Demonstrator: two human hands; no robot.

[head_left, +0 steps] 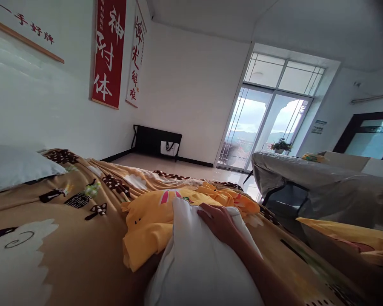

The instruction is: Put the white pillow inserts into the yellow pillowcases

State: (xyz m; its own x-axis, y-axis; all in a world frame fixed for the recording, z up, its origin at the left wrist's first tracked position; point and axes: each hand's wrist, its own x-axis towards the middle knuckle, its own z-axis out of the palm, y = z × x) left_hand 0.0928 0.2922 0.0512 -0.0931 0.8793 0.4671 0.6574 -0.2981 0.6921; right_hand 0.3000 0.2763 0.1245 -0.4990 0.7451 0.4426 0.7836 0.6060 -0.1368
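A white pillow (pixel 194 263) lies in front of me on a bed covered with a brown cartoon-print blanket (pixel 67 238). My right hand (pixel 221 223) rests on the pillow's far end, arm reaching in from the lower right, fingers curled over its edge. A yellow pillowcase (pixel 147 221) with a rabbit print lies crumpled against the pillow's far and left side. My left hand does not show; the pillow hides whatever is below it.
Another white pillow (pixel 15 168) lies at the left by the wall. A grey-covered table (pixel 322 182) stands right of the bed, with yellow cloth (pixel 347 236) nearer me. Red and white scrolls (pixel 110 51) hang on the wall. Glass balcony doors (pixel 258 127) stand beyond open floor.
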